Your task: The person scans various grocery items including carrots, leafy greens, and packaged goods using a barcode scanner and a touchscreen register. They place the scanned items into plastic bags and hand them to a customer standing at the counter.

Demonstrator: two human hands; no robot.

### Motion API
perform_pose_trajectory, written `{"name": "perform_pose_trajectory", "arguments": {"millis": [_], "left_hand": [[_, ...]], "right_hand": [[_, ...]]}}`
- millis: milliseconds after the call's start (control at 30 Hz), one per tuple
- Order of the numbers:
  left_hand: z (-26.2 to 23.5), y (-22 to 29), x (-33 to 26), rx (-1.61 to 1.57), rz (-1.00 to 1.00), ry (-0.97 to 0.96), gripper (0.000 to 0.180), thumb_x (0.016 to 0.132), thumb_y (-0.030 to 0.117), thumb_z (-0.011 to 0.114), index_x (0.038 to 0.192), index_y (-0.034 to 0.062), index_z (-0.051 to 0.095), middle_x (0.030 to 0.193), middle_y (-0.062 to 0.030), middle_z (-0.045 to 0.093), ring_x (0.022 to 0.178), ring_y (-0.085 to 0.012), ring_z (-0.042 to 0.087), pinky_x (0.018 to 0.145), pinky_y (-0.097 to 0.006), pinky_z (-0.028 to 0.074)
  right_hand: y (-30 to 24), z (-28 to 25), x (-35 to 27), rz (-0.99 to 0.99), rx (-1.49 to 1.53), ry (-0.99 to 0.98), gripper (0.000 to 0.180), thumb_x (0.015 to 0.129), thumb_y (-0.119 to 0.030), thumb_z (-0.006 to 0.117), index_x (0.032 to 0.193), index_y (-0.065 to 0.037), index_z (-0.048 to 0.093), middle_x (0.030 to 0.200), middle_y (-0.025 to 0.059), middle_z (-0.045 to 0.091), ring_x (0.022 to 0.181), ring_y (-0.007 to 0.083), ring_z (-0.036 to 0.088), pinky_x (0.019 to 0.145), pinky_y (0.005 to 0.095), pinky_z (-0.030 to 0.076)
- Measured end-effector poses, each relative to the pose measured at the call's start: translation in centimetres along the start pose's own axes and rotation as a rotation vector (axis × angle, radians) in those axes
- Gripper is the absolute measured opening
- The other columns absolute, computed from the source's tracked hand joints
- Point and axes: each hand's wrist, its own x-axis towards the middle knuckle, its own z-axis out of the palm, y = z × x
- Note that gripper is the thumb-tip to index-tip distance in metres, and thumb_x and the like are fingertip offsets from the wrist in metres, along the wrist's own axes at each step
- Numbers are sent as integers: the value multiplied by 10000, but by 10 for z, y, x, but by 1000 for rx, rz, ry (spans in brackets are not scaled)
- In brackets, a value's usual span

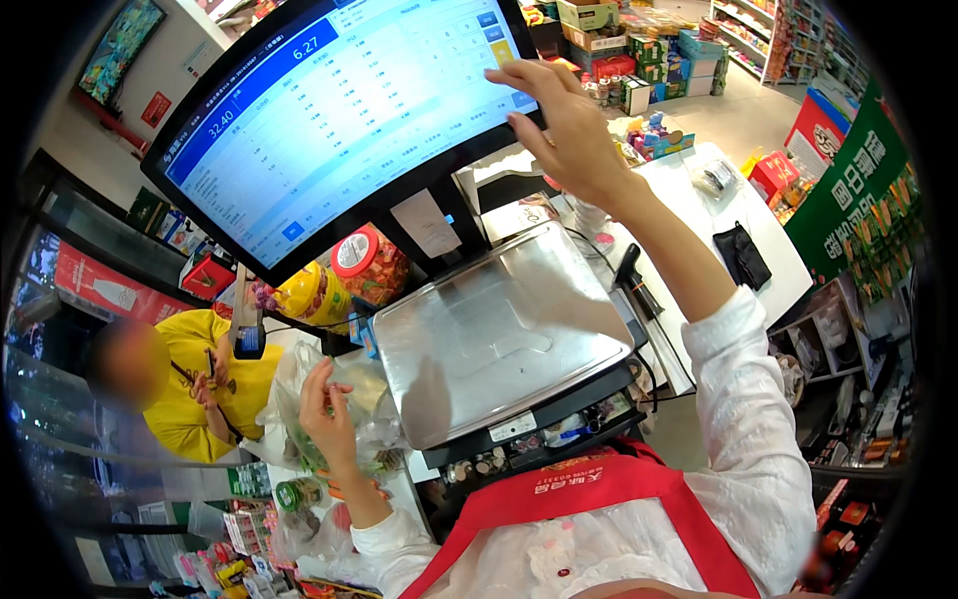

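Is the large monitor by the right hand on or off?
On: the monitor glows blue and white with rows of text, the right hand at its right side.

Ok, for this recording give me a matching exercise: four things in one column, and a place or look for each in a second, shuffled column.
Column one
1. Right hand
2. Left hand
3. Metal plate
4. Black pouch

Column two
A. Lying on the white counter toward the picture's right
B. Flat, silver and shiny, in the middle of the view
C. Raised at the right-hand part of the lit screen
D. Lower down, by the clear plastic bags

Right pairs: 1-C, 2-D, 3-B, 4-A
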Motion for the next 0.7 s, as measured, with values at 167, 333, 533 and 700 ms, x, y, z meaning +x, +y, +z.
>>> {"name": "perform_pose_trajectory", "arguments": {"millis": [167,333,533,700], "left_hand": [[25,20,-34,-13,-55,21,280,835,-82,456,1081,-36,582,1142,-121,586,706,-145,615,615,-242,483],[32,26,-80,38,-106,45,308,858,-81,428,1132,-48,562,1145,-136,569,693,-157,581,610,-237,474],[68,49,-96,163,-234,-14,289,900,-53,408,1148,-35,556,1140,-130,558,677,-134,568,594,-231,461],[97,69,-86,249,-241,-31,301,891,-34,411,1141,-7,577,1070,-86,602,623,-120,574,557,-231,437]], "right_hand": [[24,5,12,-149,-61,111,327,785,-17,587,1104,-58,525,1016,54,624,977,260,564,843,365,456],[71,-25,-30,-41,96,186,322,752,22,579,1058,-78,589,1009,67,617,935,229,556,819,347,436],[300,-117,-199,540,-343,374,361,730,-66,608,1090,-72,575,1009,113,608,971,293,554,849,376,448],[399,-182,-374,978,-957,-341,609,711,-198,725,1253,-121,457,1332,110,413,1147,332,454,919,440,433]]}}
